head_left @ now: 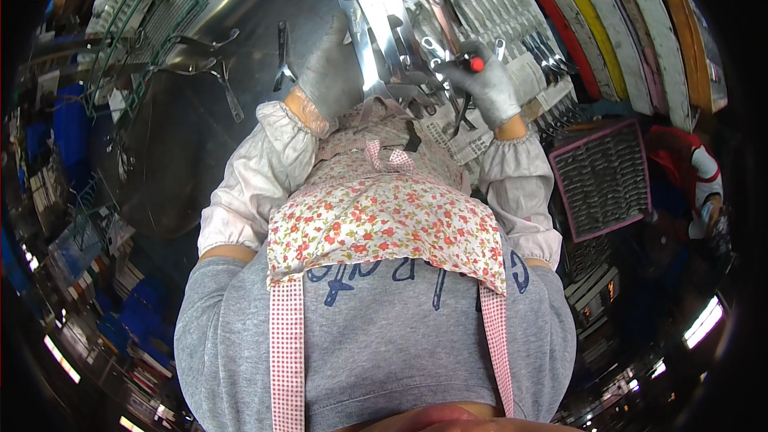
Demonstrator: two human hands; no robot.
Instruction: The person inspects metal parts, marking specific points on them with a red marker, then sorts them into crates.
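Silver metal pieces (384,20) are clasped by the left grip (330,72) over the tabletop (256,4), a red-ended tool (478,64) by the right grip (494,93). Rightward, space is crowded by rows of metal parts (500,2) and coloured strips (605,28); more room is offered toward the green wire basket (178,2), past loose pieces (282,52).

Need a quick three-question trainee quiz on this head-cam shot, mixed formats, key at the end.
1. Which hand holds the fanned-out metal utensils?
2. True or false: the green wire basket is on the person's left.
3. What colour is the rounded end of the tool in the right hand?
A) blue
B) red
C) green

Key:
1. The left hand.
2. True.
3. B.
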